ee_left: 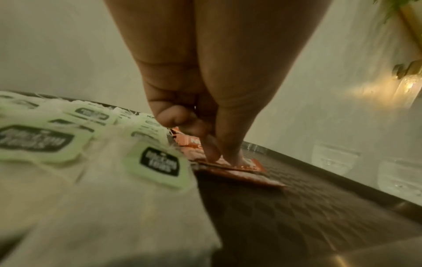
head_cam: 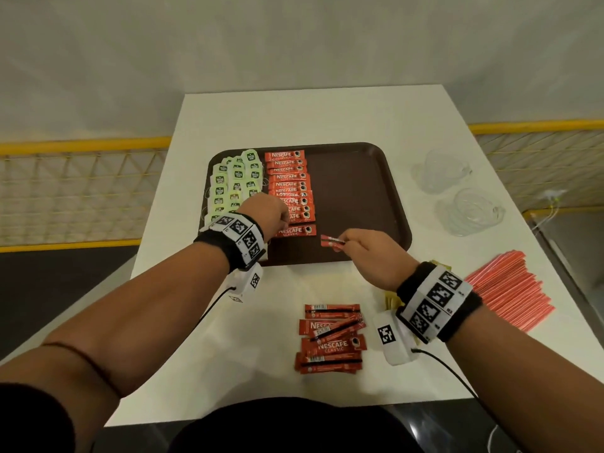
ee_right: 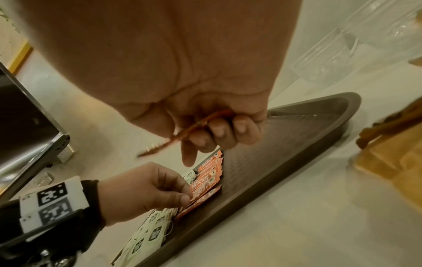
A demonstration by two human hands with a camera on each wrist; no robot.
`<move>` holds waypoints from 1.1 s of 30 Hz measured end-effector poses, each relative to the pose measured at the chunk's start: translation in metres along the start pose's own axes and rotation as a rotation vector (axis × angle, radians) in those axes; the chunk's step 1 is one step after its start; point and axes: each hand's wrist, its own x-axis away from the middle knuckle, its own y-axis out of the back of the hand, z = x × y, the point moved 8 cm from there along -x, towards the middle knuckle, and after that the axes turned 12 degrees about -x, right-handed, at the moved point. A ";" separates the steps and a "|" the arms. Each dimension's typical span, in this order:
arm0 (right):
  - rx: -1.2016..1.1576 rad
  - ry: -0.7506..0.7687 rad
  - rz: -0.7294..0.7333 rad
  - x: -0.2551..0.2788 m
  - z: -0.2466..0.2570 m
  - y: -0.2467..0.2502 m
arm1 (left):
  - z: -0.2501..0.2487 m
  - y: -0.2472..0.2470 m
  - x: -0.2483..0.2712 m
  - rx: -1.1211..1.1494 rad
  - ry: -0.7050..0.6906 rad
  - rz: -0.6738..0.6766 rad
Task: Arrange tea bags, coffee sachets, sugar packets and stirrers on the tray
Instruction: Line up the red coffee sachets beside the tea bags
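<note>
A brown tray (head_cam: 359, 191) lies mid-table. Green-tagged tea bags (head_cam: 233, 181) fill its left side, and a column of red coffee sachets (head_cam: 287, 178) runs beside them. My left hand (head_cam: 271, 212) is down on the near end of that column, where thumb and forefinger (ee_left: 228, 155) pinch a sachet (ee_left: 253, 165) lying on the tray. My right hand (head_cam: 362, 246) hovers over the tray's near edge and pinches one red sachet (head_cam: 331, 240) by its end, seen edge-on in the right wrist view (ee_right: 182, 135). One sachet (head_cam: 295, 231) lies apart, closest to me.
A loose pile of coffee sachets (head_cam: 330, 338) lies on the white table in front of me. Pink stirrers (head_cam: 510, 289) are stacked at the right, with yellowish packets (head_cam: 390, 300) partly hidden under my right wrist. Two clear glass cups (head_cam: 441, 171) (head_cam: 470, 210) stand right of the tray.
</note>
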 end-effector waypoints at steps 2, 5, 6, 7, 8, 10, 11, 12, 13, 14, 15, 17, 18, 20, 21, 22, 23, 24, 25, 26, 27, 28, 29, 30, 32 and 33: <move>0.053 0.000 -0.013 -0.002 -0.003 -0.001 | -0.006 0.001 -0.003 0.004 -0.041 0.011; 0.098 0.026 -0.026 -0.003 -0.002 -0.002 | -0.016 -0.006 -0.007 -0.072 -0.090 0.156; 0.106 0.031 -0.027 -0.002 -0.001 -0.002 | -0.017 -0.005 -0.008 -0.088 -0.093 0.177; 0.110 0.032 -0.028 -0.002 0.000 -0.002 | -0.018 -0.003 -0.011 -0.100 -0.101 0.182; 0.110 0.031 -0.028 -0.002 0.001 -0.002 | -0.019 -0.002 -0.014 -0.110 -0.112 0.179; 0.105 0.017 -0.023 -0.002 0.002 -0.003 | -0.020 -0.001 -0.015 -0.130 -0.122 0.188; 0.103 0.007 -0.019 -0.003 0.001 -0.003 | -0.019 -0.002 -0.015 -0.133 -0.120 0.194; 0.102 -0.001 -0.017 -0.003 0.000 -0.004 | -0.019 0.000 -0.013 -0.125 -0.117 0.177; 0.103 -0.004 -0.020 -0.004 0.000 -0.004 | -0.019 0.004 -0.012 -0.098 -0.120 0.123; 0.108 0.001 -0.026 -0.005 0.000 -0.003 | -0.019 0.010 -0.010 -0.046 -0.139 0.025; 0.114 0.011 -0.035 -0.006 -0.001 -0.003 | -0.018 0.017 -0.006 0.034 -0.163 -0.087; 0.115 0.041 -0.051 -0.008 0.000 -0.002 | -0.019 0.027 0.008 0.232 -0.207 -0.204; 0.114 0.061 -0.058 -0.008 0.000 -0.001 | -0.022 0.027 0.015 0.327 -0.235 -0.173; 0.121 0.106 -0.078 -0.009 0.003 0.000 | -0.034 0.021 0.026 0.483 -0.292 0.003; 0.125 0.127 -0.093 -0.009 0.006 0.001 | -0.040 0.017 0.032 0.511 -0.322 0.091; 0.127 0.149 -0.107 -0.010 0.008 0.002 | -0.046 0.014 0.038 0.504 -0.358 0.147; 0.126 0.167 -0.119 -0.010 0.011 0.003 | -0.049 0.012 0.042 0.477 -0.393 0.165; 0.125 0.176 -0.127 -0.010 0.012 0.003 | -0.050 0.012 0.045 0.447 -0.420 0.155; 0.124 0.175 -0.132 -0.010 0.013 0.004 | -0.050 0.012 0.046 0.420 -0.432 0.132; 0.121 0.164 -0.131 -0.010 0.011 0.004 | -0.048 0.012 0.045 0.403 -0.422 0.107; 0.112 0.141 -0.123 -0.011 0.009 0.003 | -0.043 0.011 0.043 0.394 -0.388 0.087; 0.099 0.108 -0.107 -0.011 0.005 0.002 | -0.037 0.010 0.039 0.387 -0.338 0.070; 0.085 0.072 -0.089 -0.011 0.001 0.001 | -0.029 0.009 0.035 0.372 -0.281 0.051; 0.082 0.041 -0.073 -0.011 -0.003 0.000 | -0.021 0.007 0.030 0.343 -0.225 0.037; 0.147 0.026 -0.006 -0.009 -0.007 -0.007 | -0.007 0.001 0.022 0.246 -0.141 0.028; 0.217 0.036 0.065 -0.008 -0.008 -0.015 | -0.003 -0.002 0.019 0.189 -0.111 0.034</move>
